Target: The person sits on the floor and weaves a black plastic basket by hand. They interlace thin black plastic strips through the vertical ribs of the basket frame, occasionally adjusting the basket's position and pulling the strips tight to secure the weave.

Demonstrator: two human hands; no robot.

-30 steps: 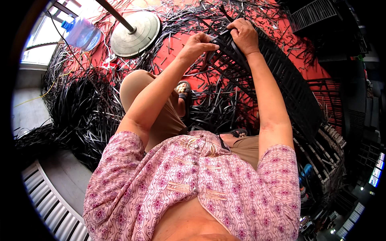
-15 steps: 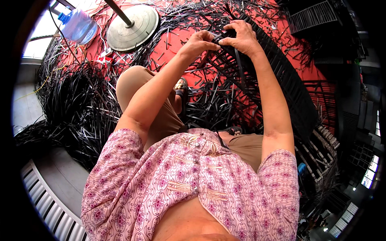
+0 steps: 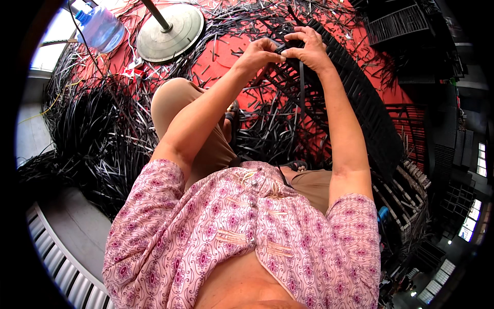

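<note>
Jug (image 3: 103, 31) left of stand base (image 3: 180, 38), heap of strips (image 3: 92, 123) nearer left, frame (image 3: 363, 105) right, scraps (image 3: 262, 135) on floor (image 3: 210, 63).

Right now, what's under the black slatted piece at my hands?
Near your left hand, red floor shows through gaps in the black slatted piece, with loose black strips scattered beside it. Its dense right-hand part covers whatever lies beneath, so I can't see there.

Red floor (image 3: 218, 59); bright opening (image 3: 50, 55) upper left; pale slatted furniture (image 3: 65, 263) lower left; lit windows (image 3: 469, 221) far right.
</note>
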